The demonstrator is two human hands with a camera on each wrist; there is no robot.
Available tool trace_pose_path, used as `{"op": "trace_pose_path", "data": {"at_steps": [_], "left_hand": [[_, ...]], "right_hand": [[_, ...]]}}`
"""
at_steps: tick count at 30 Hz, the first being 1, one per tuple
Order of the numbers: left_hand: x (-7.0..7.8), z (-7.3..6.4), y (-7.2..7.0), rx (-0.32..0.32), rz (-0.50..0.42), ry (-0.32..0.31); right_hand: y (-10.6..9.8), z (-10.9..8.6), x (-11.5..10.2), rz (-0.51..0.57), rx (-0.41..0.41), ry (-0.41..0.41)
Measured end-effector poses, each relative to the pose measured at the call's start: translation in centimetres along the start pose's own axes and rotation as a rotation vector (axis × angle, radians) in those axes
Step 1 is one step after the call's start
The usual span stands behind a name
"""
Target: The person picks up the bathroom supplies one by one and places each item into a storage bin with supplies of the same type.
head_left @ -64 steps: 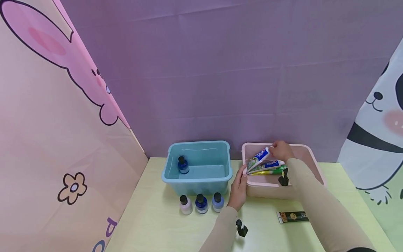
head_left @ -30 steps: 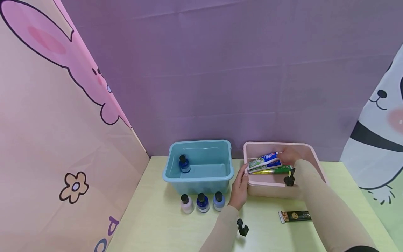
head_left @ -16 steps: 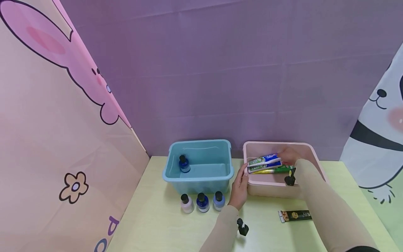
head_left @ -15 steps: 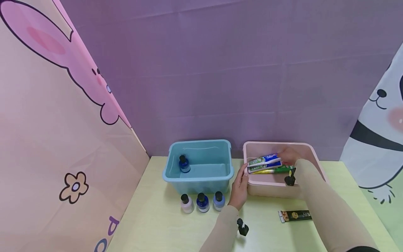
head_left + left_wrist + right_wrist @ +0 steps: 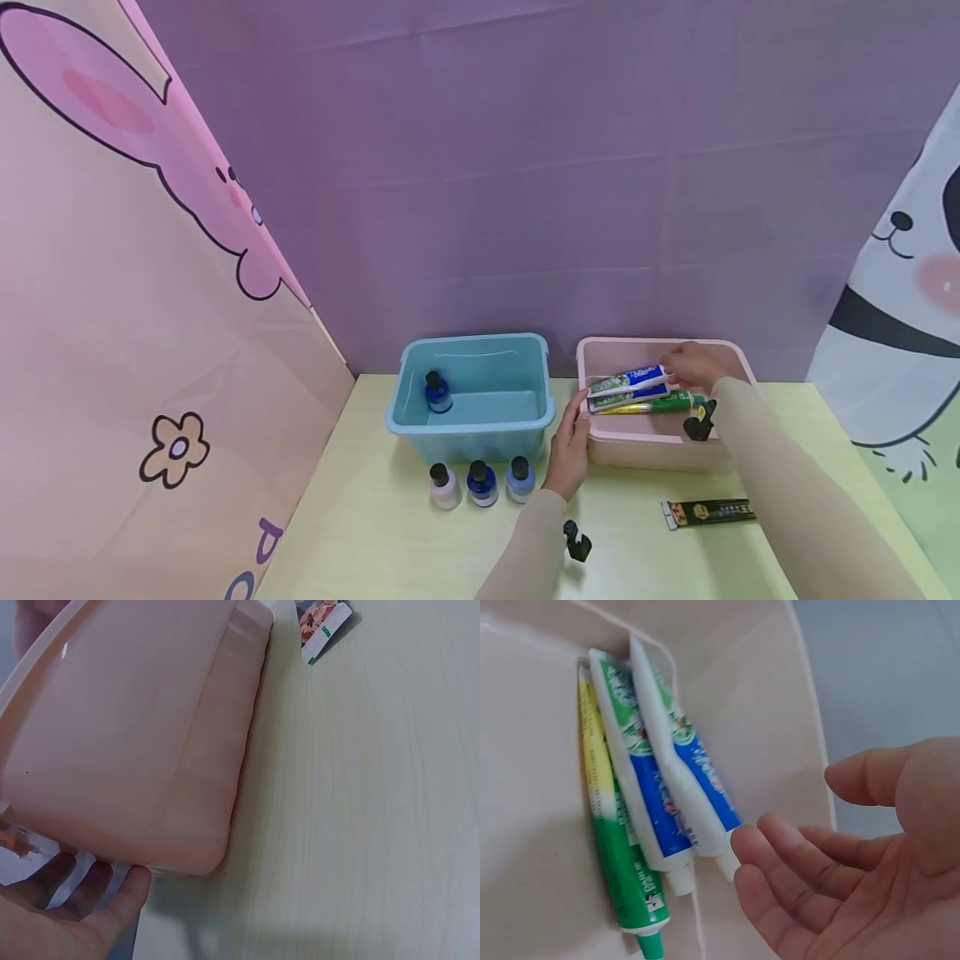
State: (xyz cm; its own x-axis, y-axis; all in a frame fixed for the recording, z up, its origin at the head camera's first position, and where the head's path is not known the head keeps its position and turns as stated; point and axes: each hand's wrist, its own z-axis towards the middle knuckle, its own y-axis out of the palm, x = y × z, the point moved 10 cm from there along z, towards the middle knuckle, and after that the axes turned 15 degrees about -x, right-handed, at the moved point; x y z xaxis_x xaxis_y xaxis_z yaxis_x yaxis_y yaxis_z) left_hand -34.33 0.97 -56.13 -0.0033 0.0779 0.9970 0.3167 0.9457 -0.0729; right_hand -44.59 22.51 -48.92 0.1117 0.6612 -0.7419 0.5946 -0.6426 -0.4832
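My left hand [image 5: 568,450] rests its extended fingers [image 5: 127,900] against the outer end wall of the pink bin [image 5: 637,450], near the front left corner. Inside that bin lie a green-and-yellow toothpaste tube [image 5: 622,862] and two blue, green and white toothpaste tubes, side by side. The upper blue toothpaste tube [image 5: 705,780] leans against the bin wall, its white cap close to my right fingertips. Above the bin floor, my right hand [image 5: 693,367] has its thumb spread away from its loosely bent fingers and grips nothing.
A blue bin [image 5: 468,446] with a dark blue bottle [image 5: 438,393] inside stands to the left. In front of it are a pale pink bottle [image 5: 446,490], a dark blue bottle [image 5: 482,487] and a light blue bottle [image 5: 521,483]. A black packet [image 5: 708,512] lies before the pink bin.
The upper toothpaste tube, earlier raised at its cap end by my right hand, has come down beside the others. My right hand has let go and lifted slightly; my left hand has stayed put.
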Motion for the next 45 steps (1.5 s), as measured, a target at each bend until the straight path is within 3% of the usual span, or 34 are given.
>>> {"op": "trace_pose_path", "data": {"at_steps": [12,19,23,29,36,39,45], "left_hand": [[0.0,0.2,0.0,-0.008,-0.007,0.008],[0.1,0.2,0.0,-0.012,-0.01,0.019],[0.1,0.3,0.1,-0.012,-0.006,0.021],[0.3,0.4,0.0,0.002,-0.001,0.046],[0.1,0.2,-0.2,0.012,0.006,0.038],[0.1,0.2,-0.2,0.014,0.007,0.031],[0.2,0.0,-0.2,0.014,0.0,0.028]], "right_hand": [[-0.4,-3.2,-1.6,-0.003,0.078,-0.099],[-0.3,-6.4,-2.4,0.0,0.125,-0.261],[-0.3,-8.8,-1.9,-0.007,0.223,-0.33],[-0.7,-12.4,1.0,-0.012,0.491,-0.289],[0.0,-16.7,6.7,0.19,0.817,-0.237],[0.6,-17.7,9.0,0.228,0.87,-0.173],[2.5,-18.0,12.9,0.221,0.869,-0.006]]}}
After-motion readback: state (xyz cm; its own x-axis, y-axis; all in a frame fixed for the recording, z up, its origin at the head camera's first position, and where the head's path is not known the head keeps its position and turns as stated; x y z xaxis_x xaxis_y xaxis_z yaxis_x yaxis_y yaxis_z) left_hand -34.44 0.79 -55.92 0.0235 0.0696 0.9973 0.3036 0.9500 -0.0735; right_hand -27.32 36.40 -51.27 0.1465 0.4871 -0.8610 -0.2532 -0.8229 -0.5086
